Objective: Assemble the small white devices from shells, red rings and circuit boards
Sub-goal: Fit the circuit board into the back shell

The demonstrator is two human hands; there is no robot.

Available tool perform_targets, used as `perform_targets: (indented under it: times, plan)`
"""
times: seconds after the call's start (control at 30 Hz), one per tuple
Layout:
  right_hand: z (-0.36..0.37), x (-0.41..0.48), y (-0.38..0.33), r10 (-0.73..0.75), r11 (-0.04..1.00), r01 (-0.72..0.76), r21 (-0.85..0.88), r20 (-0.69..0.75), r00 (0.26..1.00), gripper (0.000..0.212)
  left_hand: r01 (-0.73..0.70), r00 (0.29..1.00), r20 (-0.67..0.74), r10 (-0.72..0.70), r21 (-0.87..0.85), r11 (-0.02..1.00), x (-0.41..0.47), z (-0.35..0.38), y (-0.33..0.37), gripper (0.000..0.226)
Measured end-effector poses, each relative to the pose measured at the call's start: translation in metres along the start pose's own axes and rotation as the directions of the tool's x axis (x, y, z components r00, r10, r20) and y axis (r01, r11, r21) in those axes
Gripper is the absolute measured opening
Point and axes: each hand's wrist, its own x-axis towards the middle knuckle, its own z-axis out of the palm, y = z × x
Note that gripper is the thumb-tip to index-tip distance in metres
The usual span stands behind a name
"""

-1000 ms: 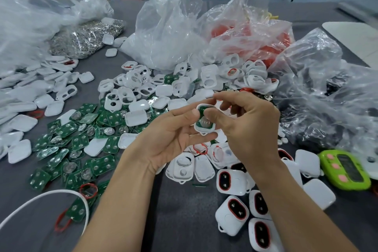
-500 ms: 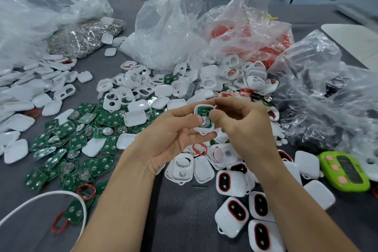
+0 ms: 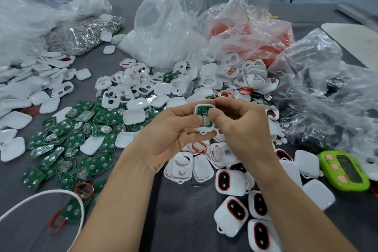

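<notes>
**Board going into shell:** A worker is seating a green circuit board (image 3: 201, 111) into a small white shell (image 3: 205, 128), holding the piece in the air above the middle of a parts-strewn bench (image 3: 184, 221). The left hand (image 3: 173, 137) is cradling the shell from below. Its grip is clamped on the shell, with the thumb lying across the lower left edge beside the silver coin cell (image 3: 205, 121). The right hand (image 3: 243, 131) is pinching the same shell from the other side, thumb tip bearing on the face of the board and fingers curled behind.

The board is sitting inside the shell's rim. Whether it is fully home cannot be told from this angle. Doing this step well appears to be a matter of three things:

- pressing evenly on bare board rather than on the cell
- backing the shell with the fingers so it is not twisting
- checking that the green edge is lying flush all round before anything is closing over it

A board going in tilted is likely to be jamming at one corner, and a slipping thumb could be knocking the cell loose.

Loose circuit boards (image 3: 98, 161) are lying to the left, with open shells (image 3: 131, 82) beyond them. A stray red ring (image 3: 199, 147) is lying just below the hands. Finished devices (image 3: 232, 211), red rings showing, are gathering by the right forearm.
</notes>
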Motion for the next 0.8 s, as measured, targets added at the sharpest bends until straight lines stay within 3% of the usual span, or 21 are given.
perform_targets:
  times: [0.27,0.33,0.43,0.57,0.8]
  plan:
    - [0.007,0.003,0.003,0.213,0.963,-0.216,0.163,0.036,0.976,0.008,-0.010,0.998,-0.057,0.013,0.053,0.999,0.001,0.004,-0.002,0.035]
    - [0.006,0.004,0.001,0.232,0.955,-0.236,0.183,0.043,0.972,0.014,-0.008,0.998,-0.064,0.013,0.066,0.998,0.000,0.004,-0.002,0.034]
    - [0.006,0.005,-0.001,0.236,0.951,-0.234,0.202,0.017,0.972,0.031,-0.009,0.998,-0.066,0.015,0.090,0.996,-0.002,0.005,-0.002,0.035]
    - [0.009,0.002,0.001,0.229,0.947,-0.224,0.232,0.003,0.973,0.008,-0.027,0.996,-0.086,0.031,0.039,0.999,-0.002,0.009,0.000,0.034]
    - [0.007,-0.001,0.005,0.195,0.956,-0.200,0.216,0.043,0.980,0.017,-0.065,0.954,-0.285,0.095,0.112,0.992,0.004,0.022,-0.007,0.033]
